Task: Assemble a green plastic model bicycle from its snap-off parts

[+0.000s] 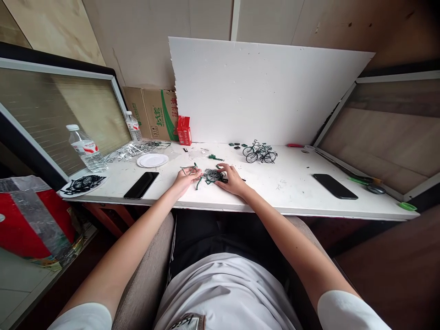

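Two hands just past the white desk's (299,195) front edge: left hand (185,180) pinching a thin green model-bicycle part (189,173), outline unclear; right hand (233,178) over a spoked wheel (213,175) between them, partly hiding it, grip can't tell. Black smartphones (335,186) flank, well apart. Farther back, assembled model bicycles (259,153) overlap.

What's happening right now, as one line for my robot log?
left hand: holding green piece | right hand: at black wheel | farther back: toy bicycles
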The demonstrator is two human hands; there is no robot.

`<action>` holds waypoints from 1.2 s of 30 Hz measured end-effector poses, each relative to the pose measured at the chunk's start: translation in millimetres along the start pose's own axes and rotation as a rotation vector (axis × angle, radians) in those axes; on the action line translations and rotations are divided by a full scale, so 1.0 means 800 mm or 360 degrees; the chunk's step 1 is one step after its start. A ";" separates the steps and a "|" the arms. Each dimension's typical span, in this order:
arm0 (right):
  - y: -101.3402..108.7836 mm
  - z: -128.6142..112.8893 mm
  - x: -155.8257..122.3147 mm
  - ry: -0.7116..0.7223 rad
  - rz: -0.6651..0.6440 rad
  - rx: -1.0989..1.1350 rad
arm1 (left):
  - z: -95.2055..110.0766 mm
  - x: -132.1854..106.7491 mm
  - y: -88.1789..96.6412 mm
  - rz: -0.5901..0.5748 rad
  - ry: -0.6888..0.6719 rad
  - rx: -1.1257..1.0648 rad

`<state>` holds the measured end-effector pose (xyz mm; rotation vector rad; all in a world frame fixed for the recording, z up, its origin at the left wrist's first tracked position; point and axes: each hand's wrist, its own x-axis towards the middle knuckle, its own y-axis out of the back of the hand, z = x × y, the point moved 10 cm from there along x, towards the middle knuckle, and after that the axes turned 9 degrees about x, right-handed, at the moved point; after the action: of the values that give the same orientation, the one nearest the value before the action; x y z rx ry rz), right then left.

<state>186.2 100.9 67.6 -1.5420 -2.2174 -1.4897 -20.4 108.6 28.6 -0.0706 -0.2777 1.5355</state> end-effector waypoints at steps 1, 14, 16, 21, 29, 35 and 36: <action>0.000 0.000 0.000 0.0002 0.0004 0.0002 | 0.000 0.000 0.000 0.0001 0.0007 0.0011; 0.012 0.003 0.001 -0.0090 0.0120 -0.0153 | -0.004 0.002 -0.003 -0.0005 0.0026 0.0139; 0.021 0.015 0.000 -0.0162 0.0228 -0.0150 | -0.002 0.002 -0.002 -0.0002 0.0034 0.0160; 0.030 0.051 -0.002 -0.0425 0.0320 -0.0080 | 0.012 0.005 0.024 0.0171 0.0059 0.0460; 0.010 0.018 0.005 -0.0107 0.0097 -0.0013 | 0.030 0.024 0.090 0.0422 -0.0020 0.0940; -0.021 -0.003 0.001 0.0118 -0.0169 -0.0236 | 0.026 0.037 0.099 0.0435 -0.0102 0.1250; -0.023 -0.003 0.002 0.0116 -0.0174 -0.0253 | 0.027 0.036 0.097 0.0450 -0.0133 0.1287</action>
<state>171.0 99.7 57.5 -1.4006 -2.2235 -1.7630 -100.9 137.6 36.5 0.6139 0.3142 1.8319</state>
